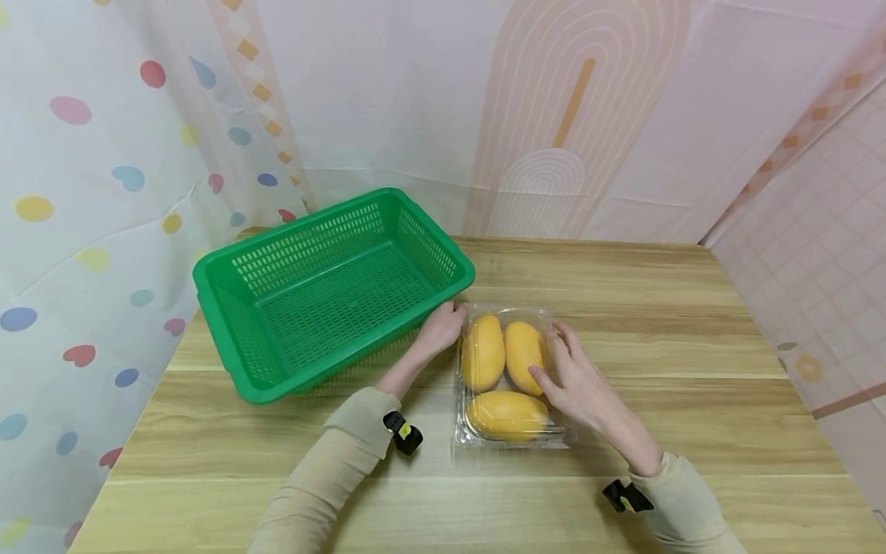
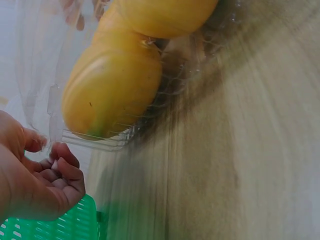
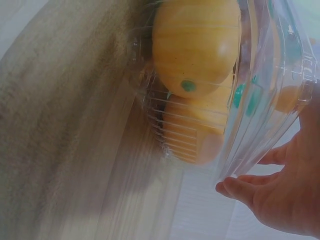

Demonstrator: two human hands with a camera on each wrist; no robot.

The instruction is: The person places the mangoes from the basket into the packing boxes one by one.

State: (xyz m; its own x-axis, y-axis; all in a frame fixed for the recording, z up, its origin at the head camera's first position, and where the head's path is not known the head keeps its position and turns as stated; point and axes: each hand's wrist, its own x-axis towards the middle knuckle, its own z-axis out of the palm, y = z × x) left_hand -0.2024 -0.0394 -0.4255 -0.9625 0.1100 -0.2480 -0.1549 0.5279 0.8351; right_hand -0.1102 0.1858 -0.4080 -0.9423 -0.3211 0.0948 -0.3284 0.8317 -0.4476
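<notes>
A clear plastic clamshell box (image 1: 508, 312) lies on the wooden table with three yellow mangoes in it: two side by side at the far end, one mango (image 1: 508, 415) crosswise at the near end. My left hand (image 1: 441, 329) pinches the box's rim at its far left corner, thumb and curled fingers at the edge in the left wrist view. On the right side, my right hand (image 1: 577, 385) touches the box with fairly straight, spread fingers, its thumb over the right mango (image 1: 524, 355). In the right wrist view its fingertips (image 3: 227, 186) meet the edge of the slanting clear lid (image 3: 270, 115).
A green slotted basket (image 1: 245, 377) stands at the left, its near right rim close to my left hand. The wooden table (image 1: 692, 346) extends to the right of the box. Patterned curtains (image 1: 388, 100) hang behind the table and at both sides.
</notes>
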